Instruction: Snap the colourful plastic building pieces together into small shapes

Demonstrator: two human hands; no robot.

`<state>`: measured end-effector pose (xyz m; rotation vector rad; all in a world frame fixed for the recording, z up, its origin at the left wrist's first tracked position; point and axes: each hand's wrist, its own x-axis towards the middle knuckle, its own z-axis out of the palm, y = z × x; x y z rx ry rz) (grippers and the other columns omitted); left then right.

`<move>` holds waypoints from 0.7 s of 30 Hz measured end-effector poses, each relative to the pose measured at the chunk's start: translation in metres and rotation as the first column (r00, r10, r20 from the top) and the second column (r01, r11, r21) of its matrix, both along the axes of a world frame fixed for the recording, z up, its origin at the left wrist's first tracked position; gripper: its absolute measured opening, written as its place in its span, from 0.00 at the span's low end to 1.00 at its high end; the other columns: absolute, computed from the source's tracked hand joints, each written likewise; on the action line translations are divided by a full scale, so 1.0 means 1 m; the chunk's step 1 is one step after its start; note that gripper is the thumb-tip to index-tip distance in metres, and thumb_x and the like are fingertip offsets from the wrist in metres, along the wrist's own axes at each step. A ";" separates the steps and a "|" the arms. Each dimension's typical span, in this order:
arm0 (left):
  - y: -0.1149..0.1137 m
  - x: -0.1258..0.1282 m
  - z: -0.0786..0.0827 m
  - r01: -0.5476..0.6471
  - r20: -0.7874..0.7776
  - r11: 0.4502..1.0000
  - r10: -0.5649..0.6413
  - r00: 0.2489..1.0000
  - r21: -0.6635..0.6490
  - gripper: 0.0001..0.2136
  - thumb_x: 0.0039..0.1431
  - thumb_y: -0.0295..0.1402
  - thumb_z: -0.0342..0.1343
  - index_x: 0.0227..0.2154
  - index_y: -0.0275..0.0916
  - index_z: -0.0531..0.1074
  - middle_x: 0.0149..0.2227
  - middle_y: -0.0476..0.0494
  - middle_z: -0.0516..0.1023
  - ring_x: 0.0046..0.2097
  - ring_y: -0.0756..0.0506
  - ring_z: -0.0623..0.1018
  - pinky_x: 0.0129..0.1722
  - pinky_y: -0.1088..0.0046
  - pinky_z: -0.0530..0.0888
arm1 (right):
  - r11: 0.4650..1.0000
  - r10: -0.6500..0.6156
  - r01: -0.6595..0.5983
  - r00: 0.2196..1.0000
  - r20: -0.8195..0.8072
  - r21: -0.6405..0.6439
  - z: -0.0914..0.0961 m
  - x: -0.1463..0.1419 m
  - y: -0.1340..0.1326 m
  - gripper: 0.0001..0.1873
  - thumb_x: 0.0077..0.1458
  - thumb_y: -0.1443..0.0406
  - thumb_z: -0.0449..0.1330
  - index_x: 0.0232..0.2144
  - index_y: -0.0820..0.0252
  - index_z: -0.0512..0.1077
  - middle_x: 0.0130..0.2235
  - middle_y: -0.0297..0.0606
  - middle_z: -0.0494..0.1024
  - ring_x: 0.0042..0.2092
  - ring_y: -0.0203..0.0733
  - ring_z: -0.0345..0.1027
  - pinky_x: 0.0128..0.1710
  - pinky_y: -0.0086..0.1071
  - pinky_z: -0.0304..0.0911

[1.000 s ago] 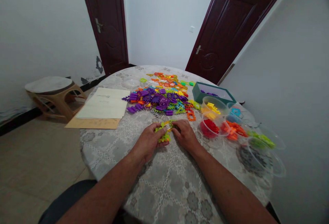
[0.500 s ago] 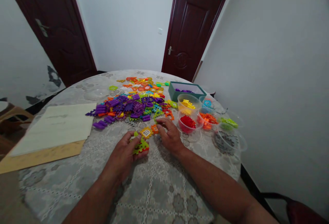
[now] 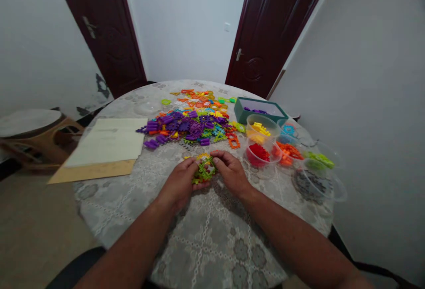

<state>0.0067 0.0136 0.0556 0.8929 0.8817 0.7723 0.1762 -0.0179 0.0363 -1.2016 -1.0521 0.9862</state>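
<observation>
Fingers of both hands curl closely around a chunky cluster of green, orange and yellow interlocking plastic tiles, held between the left hand and right hand, over a grey lace-patterned tablecloth, toothed edges showing.

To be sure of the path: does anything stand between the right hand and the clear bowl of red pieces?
Nothing visible does: only patterned tablecloth lies between the right hand, on the green plastic block, and the clear bowl.
</observation>
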 end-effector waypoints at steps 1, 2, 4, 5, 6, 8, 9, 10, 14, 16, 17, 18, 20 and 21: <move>-0.001 0.001 0.001 -0.005 0.016 1.000 0.005 1.000 -0.016 0.10 0.67 0.38 0.59 0.45 0.39 0.77 0.47 0.35 0.82 0.43 0.42 0.83 0.37 0.61 0.86 | 1.000 -0.014 0.013 0.998 0.057 0.017 -0.001 0.000 0.000 0.14 0.58 0.55 0.67 0.43 0.55 0.80 0.40 0.37 0.82 0.39 0.41 0.75 0.36 0.34 0.71; -0.001 0.001 0.001 -0.011 0.036 0.999 0.013 0.999 -0.038 0.10 0.68 0.38 0.58 0.45 0.38 0.77 0.47 0.34 0.82 0.42 0.42 0.83 0.37 0.60 0.86 | 0.999 -0.025 0.022 0.995 0.097 0.028 -0.002 0.001 -0.001 0.14 0.59 0.55 0.66 0.43 0.55 0.80 0.40 0.37 0.82 0.38 0.41 0.75 0.37 0.34 0.71; -0.002 0.001 0.002 -0.032 0.076 0.996 0.039 0.996 -0.088 0.10 0.69 0.37 0.56 0.45 0.38 0.76 0.47 0.33 0.82 0.41 0.42 0.83 0.36 0.58 0.86 | 0.999 -0.023 0.019 0.990 0.142 0.033 -0.003 0.002 -0.002 0.14 0.61 0.55 0.65 0.45 0.55 0.80 0.39 0.36 0.82 0.37 0.41 0.75 0.39 0.36 0.72; -0.002 0.000 0.003 -0.038 0.093 0.993 0.048 0.994 -0.108 0.10 0.69 0.38 0.56 0.45 0.37 0.76 0.47 0.33 0.82 0.41 0.41 0.83 0.36 0.58 0.86 | 0.999 -0.017 0.012 0.988 0.157 0.037 -0.004 0.002 -0.002 0.14 0.61 0.55 0.65 0.45 0.55 0.80 0.39 0.36 0.83 0.37 0.42 0.76 0.40 0.36 0.72; -0.003 -0.001 0.003 -0.038 0.104 0.992 0.050 0.993 -0.117 0.11 0.69 0.38 0.56 0.44 0.37 0.76 0.47 0.32 0.82 0.41 0.41 0.83 0.36 0.58 0.86 | 0.999 -0.009 0.001 0.985 0.172 0.043 -0.004 0.001 -0.003 0.14 0.62 0.55 0.65 0.45 0.55 0.79 0.40 0.37 0.83 0.39 0.43 0.77 0.42 0.37 0.72; -0.004 -0.002 0.005 -0.002 0.104 0.996 0.011 0.995 -0.093 0.11 0.68 0.39 0.58 0.44 0.37 0.76 0.47 0.33 0.82 0.43 0.41 0.83 0.37 0.60 0.86 | 0.998 0.016 -0.029 0.978 0.210 0.059 -0.003 0.000 -0.005 0.14 0.62 0.55 0.65 0.46 0.55 0.79 0.43 0.38 0.83 0.43 0.44 0.77 0.46 0.38 0.72; -0.004 -0.002 0.005 0.024 0.090 0.998 -0.018 0.996 -0.066 0.10 0.66 0.38 0.60 0.45 0.37 0.77 0.47 0.33 0.82 0.44 0.41 0.82 0.38 0.61 0.85 | 0.997 0.027 -0.042 0.973 0.227 0.063 -0.003 -0.001 -0.007 0.13 0.63 0.56 0.64 0.46 0.55 0.79 0.44 0.39 0.83 0.44 0.44 0.77 0.47 0.38 0.72; -0.005 -0.002 0.006 0.046 0.069 0.998 -0.043 0.997 -0.037 0.10 0.65 0.36 0.61 0.46 0.38 0.77 0.48 0.34 0.82 0.45 0.41 0.82 0.39 0.63 0.85 | 0.997 0.037 -0.053 0.970 0.240 0.059 -0.003 -0.001 -0.008 0.14 0.63 0.55 0.64 0.46 0.56 0.79 0.44 0.39 0.83 0.45 0.45 0.77 0.47 0.38 0.72; -0.008 -0.002 0.006 0.049 -0.007 0.998 -0.048 0.999 0.045 0.12 0.62 0.30 0.61 0.48 0.39 0.78 0.48 0.36 0.82 0.46 0.42 0.82 0.41 0.67 0.83 | 0.994 0.109 -0.110 0.964 0.241 -0.010 -0.005 -0.002 -0.009 0.17 0.62 0.55 0.66 0.49 0.56 0.78 0.43 0.39 0.82 0.43 0.44 0.76 0.45 0.37 0.71; -0.009 -0.002 0.006 0.030 0.001 0.998 -0.031 1.000 0.063 0.11 0.61 0.31 0.61 0.46 0.40 0.78 0.48 0.36 0.83 0.47 0.42 0.83 0.43 0.66 0.83 | 0.987 0.161 -0.156 0.965 0.208 -0.041 -0.006 -0.002 -0.009 0.19 0.60 0.56 0.68 0.52 0.55 0.78 0.41 0.38 0.81 0.42 0.44 0.75 0.43 0.38 0.71; -0.009 -0.001 0.007 0.022 0.014 0.997 -0.024 1.000 0.070 0.11 0.61 0.31 0.62 0.46 0.40 0.78 0.48 0.36 0.83 0.47 0.42 0.83 0.43 0.66 0.82 | 0.984 0.180 -0.174 0.966 0.186 -0.050 -0.006 -0.002 -0.008 0.20 0.60 0.56 0.68 0.53 0.54 0.77 0.41 0.38 0.81 0.42 0.44 0.75 0.42 0.37 0.71; -0.010 -0.001 0.006 0.016 0.026 0.997 -0.018 1.000 0.073 0.11 0.61 0.32 0.62 0.46 0.40 0.78 0.48 0.36 0.83 0.47 0.42 0.83 0.43 0.67 0.82 | 0.981 0.195 -0.188 0.967 0.164 -0.055 -0.006 -0.002 -0.008 0.21 0.59 0.56 0.69 0.54 0.53 0.77 0.41 0.37 0.81 0.41 0.44 0.75 0.42 0.37 0.71; -0.010 -0.001 0.005 0.003 0.037 0.997 -0.006 0.999 0.071 0.12 0.60 0.32 0.64 0.47 0.40 0.78 0.48 0.35 0.84 0.48 0.41 0.83 0.42 0.68 0.82 | 0.976 0.214 -0.208 0.968 0.132 -0.057 -0.006 -0.002 -0.008 0.23 0.58 0.57 0.70 0.55 0.52 0.77 0.42 0.37 0.81 0.41 0.43 0.74 0.41 0.36 0.70; -0.010 -0.001 0.005 -0.005 0.040 0.998 0.002 0.999 0.066 0.14 0.59 0.33 0.66 0.47 0.40 0.78 0.48 0.35 0.83 0.47 0.41 0.83 0.41 0.69 0.81 | 0.975 0.220 -0.214 0.969 0.116 -0.057 -0.006 -0.002 -0.008 0.23 0.58 0.57 0.70 0.54 0.52 0.77 0.42 0.37 0.80 0.40 0.43 0.74 0.40 0.36 0.70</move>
